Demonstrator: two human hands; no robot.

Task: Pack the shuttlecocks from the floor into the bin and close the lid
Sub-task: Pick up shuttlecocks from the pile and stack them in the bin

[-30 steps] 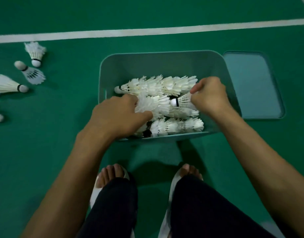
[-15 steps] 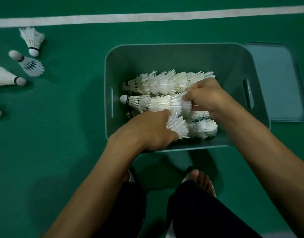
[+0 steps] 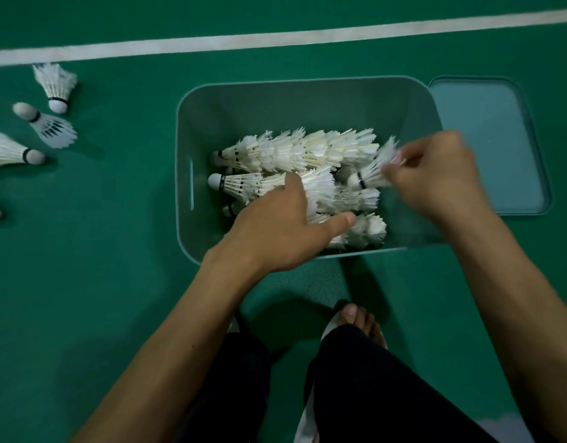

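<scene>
Floor: green court mat [image 3: 100,282] with a white line [image 3: 275,39] across the top; four loose shuttlecocks [image 3: 48,126] lie at far left, well apart from the bin.
Bin: grey-green, open [image 3: 307,97], just ahead of the person's feet; nested rows [image 3: 301,148] of shuttlecocks lie inside, corks to the left.
Lid: off [image 3: 487,148], flat on the floor just beside the bin's right end.
Right hand, change: half a second back it pressed down on the rows. Now the right hand [image 3: 435,174] is raised at their right end, fingers pinching a single shuttlecock [image 3: 371,174] by its feathers; motion-blurred.
Left hand, change: earlier curled into the near row. Now the left hand [image 3: 275,231] lies spread over the middle and near rows, fingers straight, thumb out, gripping nothing.
Meaning: likely one shuttlecock being re-seated while the stack is steadied; packing unfinished, floor shuttlecocks and lid still to do.
Writing: small dark mark on one cork band, too small to read; no brand legible.
</scene>
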